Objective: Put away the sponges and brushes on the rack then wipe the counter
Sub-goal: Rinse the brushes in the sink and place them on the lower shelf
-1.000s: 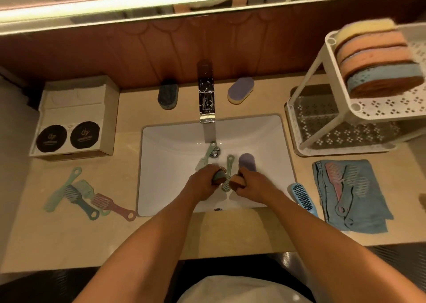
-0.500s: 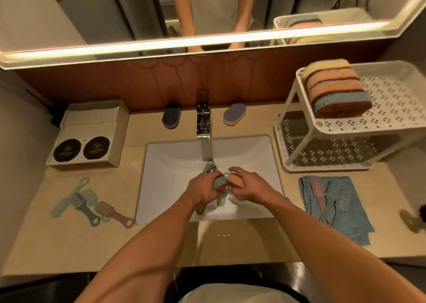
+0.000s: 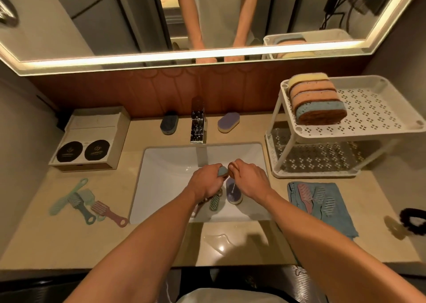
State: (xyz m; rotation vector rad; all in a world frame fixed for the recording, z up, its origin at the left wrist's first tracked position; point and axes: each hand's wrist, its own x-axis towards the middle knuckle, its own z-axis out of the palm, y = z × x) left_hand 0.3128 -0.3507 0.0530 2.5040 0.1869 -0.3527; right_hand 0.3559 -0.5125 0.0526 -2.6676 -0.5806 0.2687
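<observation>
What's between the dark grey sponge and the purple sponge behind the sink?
In the head view, the chrome faucet stands between the dark grey sponge and the purple sponge.

One wide-angle camera, worn on the person's head, looks forward and steeply down at the counter (image 3: pixel 69 245), with the sink (image 3: pixel 166 166) close below at mid-frame. It faces the wall mirror (image 3: pixel 92 26) along the top edge. The rack (image 3: pixel 380 109) lies right, and the left hand (image 3: pixel 205 183) and right hand (image 3: pixel 251 180) reach in from the bottom.
</observation>
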